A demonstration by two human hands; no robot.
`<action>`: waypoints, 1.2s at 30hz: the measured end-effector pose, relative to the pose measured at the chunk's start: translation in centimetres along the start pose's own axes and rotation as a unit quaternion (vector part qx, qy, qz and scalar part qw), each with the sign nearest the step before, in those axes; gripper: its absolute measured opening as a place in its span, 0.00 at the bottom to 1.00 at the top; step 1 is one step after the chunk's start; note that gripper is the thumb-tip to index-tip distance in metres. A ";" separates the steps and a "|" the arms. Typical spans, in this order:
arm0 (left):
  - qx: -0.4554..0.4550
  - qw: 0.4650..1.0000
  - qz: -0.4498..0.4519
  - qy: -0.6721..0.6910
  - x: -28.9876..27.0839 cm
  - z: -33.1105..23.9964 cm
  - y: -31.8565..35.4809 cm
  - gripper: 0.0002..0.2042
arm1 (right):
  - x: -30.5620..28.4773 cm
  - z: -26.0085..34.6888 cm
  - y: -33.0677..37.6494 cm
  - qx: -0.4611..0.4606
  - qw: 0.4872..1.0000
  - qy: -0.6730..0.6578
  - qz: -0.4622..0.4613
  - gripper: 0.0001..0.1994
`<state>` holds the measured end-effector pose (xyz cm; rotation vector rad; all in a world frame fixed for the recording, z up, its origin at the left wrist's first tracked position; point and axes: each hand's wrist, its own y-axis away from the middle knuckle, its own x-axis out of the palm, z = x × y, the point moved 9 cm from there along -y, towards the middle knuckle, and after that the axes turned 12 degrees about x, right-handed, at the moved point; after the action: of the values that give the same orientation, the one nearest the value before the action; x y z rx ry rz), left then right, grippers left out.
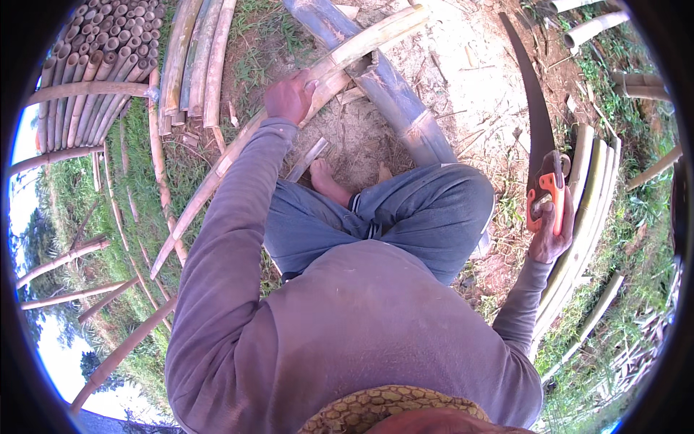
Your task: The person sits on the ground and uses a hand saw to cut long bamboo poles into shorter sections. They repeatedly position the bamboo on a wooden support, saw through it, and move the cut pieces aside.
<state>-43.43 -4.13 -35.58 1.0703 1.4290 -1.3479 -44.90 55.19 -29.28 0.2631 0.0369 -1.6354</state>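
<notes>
Closed on a long, pale bamboo pole (pixel 383 35), the left hand (pixel 289 100) lies with its thumb along the upper side, while the right hand (pixel 555 235) is wrapped around the orange handle (pixel 553 194) of a saw (pixel 536 108). From the right hand's grip the dark, tapering blade points forward, away from the body and well apart from the pole. Past the left hand's grip, the pole runs on forward and to the right, crossing over a thick, grey-blue bamboo stem (pixel 399 103); behind the grip it slants back beside the left sleeve (pixel 235 195). Just to the right of the left hand and nearer the body, a short offcut (pixel 307 159) lies beside a bare foot (pixel 329 181). Close beside the right hand, on its outer side, several long bamboo lengths (pixel 589 210) lie together. Ahead and to the left of the left hand, more bamboo poles (pixel 199 58) lie side by side on the ground, and farther off in that direction rises a dense stack of bamboo tubes (pixel 97 79), many open ends showing.
</notes>
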 end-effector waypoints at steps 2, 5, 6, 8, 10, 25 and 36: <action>0.020 0.999 -0.034 -0.003 0.4 0.7 0.5 0.18 | 2.2 2.1 1.4 -0.037 0.998 0.042 0.021 0.29; -0.029 0.999 0.044 -0.008 0.2 0.2 -0.3 0.18 | 2.4 0.7 2.0 -0.091 0.987 0.129 -0.010 0.26; -0.031 0.998 0.053 -0.008 0.0 0.0 -0.5 0.18 | 3.0 0.5 2.1 -0.082 0.992 0.099 0.002 0.26; -0.036 0.997 0.070 -0.007 -0.1 -0.1 -0.7 0.17 | 3.8 0.7 2.0 -0.143 0.977 0.156 0.029 0.23; -0.029 0.998 0.054 -0.011 0.1 0.2 -0.4 0.17 | 5.0 0.2 1.6 -0.120 0.984 0.110 0.069 0.22; -0.001 1.000 -0.005 -0.008 0.4 0.4 -0.1 0.15 | 6.8 0.3 -0.2 -0.188 0.968 0.131 0.101 0.21; 0.009 1.000 -0.001 -0.022 1.0 0.9 0.0 0.17 | 7.1 -1.2 -0.5 -0.163 0.964 0.180 0.105 0.21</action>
<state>-43.60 -5.04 -36.57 1.0441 1.3886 -1.3795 -45.63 48.52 -31.89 0.2957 0.5330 -1.3288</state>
